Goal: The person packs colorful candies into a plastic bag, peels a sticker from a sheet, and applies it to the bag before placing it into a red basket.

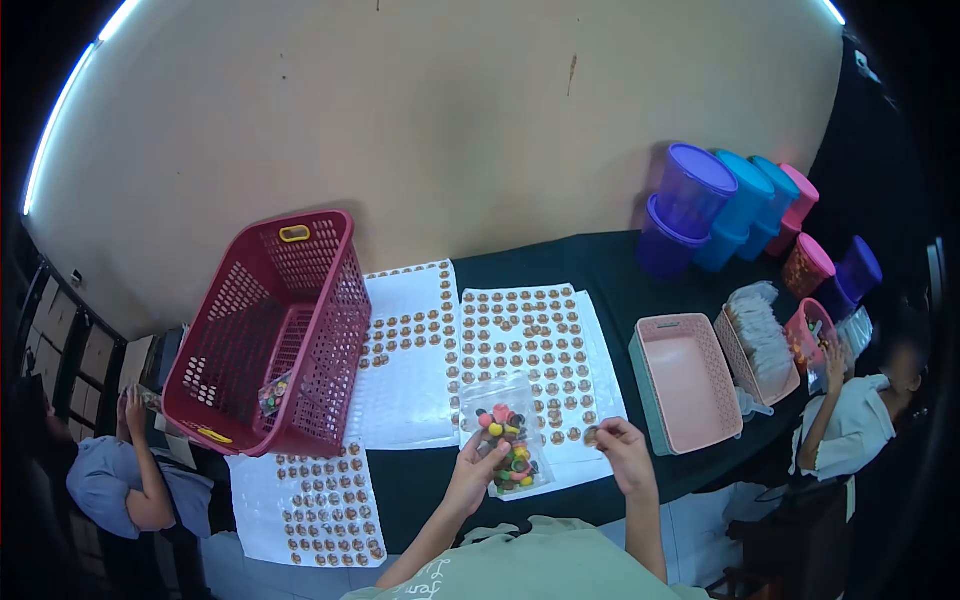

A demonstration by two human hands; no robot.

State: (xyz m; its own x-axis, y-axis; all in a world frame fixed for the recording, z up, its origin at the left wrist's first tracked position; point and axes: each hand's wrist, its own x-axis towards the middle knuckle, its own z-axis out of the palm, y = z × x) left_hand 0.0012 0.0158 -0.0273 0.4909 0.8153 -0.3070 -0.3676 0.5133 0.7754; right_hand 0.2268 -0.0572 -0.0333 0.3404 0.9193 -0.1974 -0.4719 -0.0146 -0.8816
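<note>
Presently the left hand [476,472] is closed on the lower left edge of a clear bag [512,425] with small coloured pieces inside, close in front of the person's chest; I cannot tell if the bag rests on the bench [610,270] or is lifted a little. Just right of the bag, the right hand [628,452] pinches a small round sticker [591,436] between thumb and fingertips, with the other fingers curled. As I judge, the step in hand is the labelling or sealing of the bag: the sticker is off its sheet but not yet on the bag. The next move would call for bringing the sticker leftward to the bag and pressing it flat, while the left hand holds the plastic steady so it does not wrinkle. Behind the bag lies the sticker sheet [525,340] with many stickers in rows, and the bag covers its near part. Left of the bag stands a red basket [290,330], tilted, near but apart; right of the bag, beyond the right hand, is a pink tray [685,385]. The way between sticker and bag is short and free, but the near edge of the bench is just below the bag, so a dropped sticker could fall off there
</note>
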